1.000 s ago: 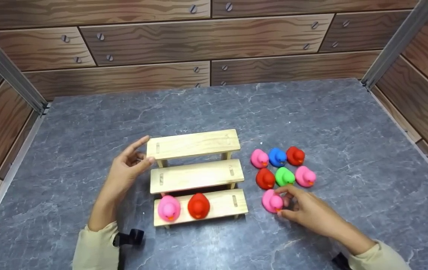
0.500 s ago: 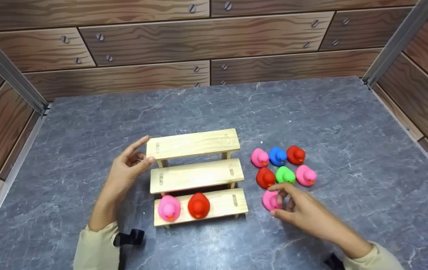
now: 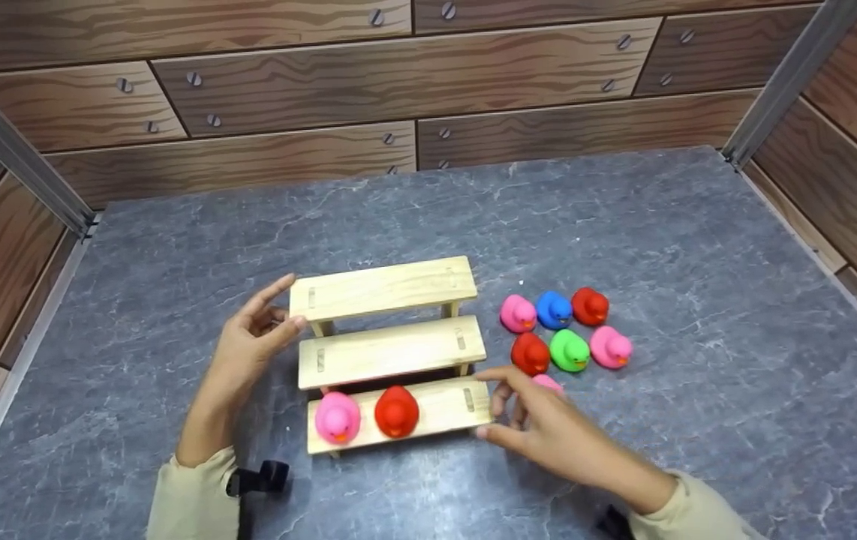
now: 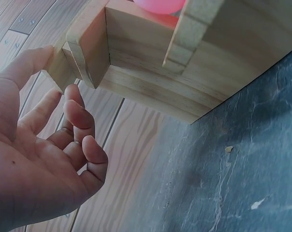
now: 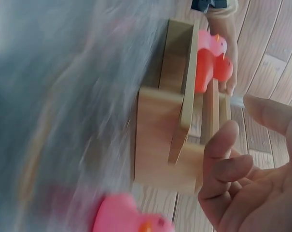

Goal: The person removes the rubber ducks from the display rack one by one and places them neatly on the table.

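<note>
A three-step wooden display stand (image 3: 383,289) stands on the dark marbled table. My left hand (image 3: 245,349) pinches the left end of its top step between thumb and index finger; the other fingers hang loosely curled, as the left wrist view shows. On the bottom step sit a pink rubber duck (image 3: 338,418) and a red rubber duck (image 3: 397,412). My right hand (image 3: 560,435) hovers at the right end of that step, thumb and fingers apart, holding nothing. Behind it another pink duck (image 3: 548,382) on the table is mostly hidden; the right wrist view shows this pink duck (image 5: 121,215) too.
Right of the stand, more ducks sit in two rows. At the back are a pink one (image 3: 518,313), a blue one (image 3: 554,310) and a red one (image 3: 590,306). In front are red (image 3: 530,354), green (image 3: 569,350) and pink (image 3: 611,347). Wood-patterned walls (image 3: 308,97) enclose the table.
My right hand has left the nearest pink duck, which stays on the table, and moved left to the bottom step's right end. My left hand has kept its place at the top step.
</note>
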### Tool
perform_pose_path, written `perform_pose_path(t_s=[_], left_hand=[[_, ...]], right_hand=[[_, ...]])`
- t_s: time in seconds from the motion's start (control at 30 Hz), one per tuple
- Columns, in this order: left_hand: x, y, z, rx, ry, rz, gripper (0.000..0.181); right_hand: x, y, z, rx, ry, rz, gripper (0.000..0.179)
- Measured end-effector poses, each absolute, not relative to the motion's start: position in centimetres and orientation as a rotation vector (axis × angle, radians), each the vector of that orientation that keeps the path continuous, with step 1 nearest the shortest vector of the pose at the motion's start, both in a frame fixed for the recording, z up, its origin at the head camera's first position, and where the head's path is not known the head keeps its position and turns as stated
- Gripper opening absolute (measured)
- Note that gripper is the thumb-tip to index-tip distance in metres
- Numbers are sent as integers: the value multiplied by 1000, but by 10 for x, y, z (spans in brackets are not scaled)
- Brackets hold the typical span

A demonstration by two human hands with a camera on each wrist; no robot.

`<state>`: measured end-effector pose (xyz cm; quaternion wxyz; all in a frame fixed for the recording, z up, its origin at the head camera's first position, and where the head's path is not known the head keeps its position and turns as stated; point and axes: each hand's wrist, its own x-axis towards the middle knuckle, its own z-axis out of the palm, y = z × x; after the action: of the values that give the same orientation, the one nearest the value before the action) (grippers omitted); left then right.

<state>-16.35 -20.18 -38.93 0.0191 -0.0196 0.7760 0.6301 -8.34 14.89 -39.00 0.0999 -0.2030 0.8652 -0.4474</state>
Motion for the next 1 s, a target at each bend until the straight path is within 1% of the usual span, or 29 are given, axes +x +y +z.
perform_pose_path(t_s=[0.2,0.47,1.0], left_hand=[[-163,-202,-389,-63,2398,1963,57],[-164,-202,-389,-47,2402,1966,57],[-164,-201,-389,-63,2398,1972,57]], right_hand=[[-81,132,-390,-635,2534,-1386,52],[-81,122,-388,-625,2528,-1385,52],[-85,99,-393,-621,2607,-1268,49]])
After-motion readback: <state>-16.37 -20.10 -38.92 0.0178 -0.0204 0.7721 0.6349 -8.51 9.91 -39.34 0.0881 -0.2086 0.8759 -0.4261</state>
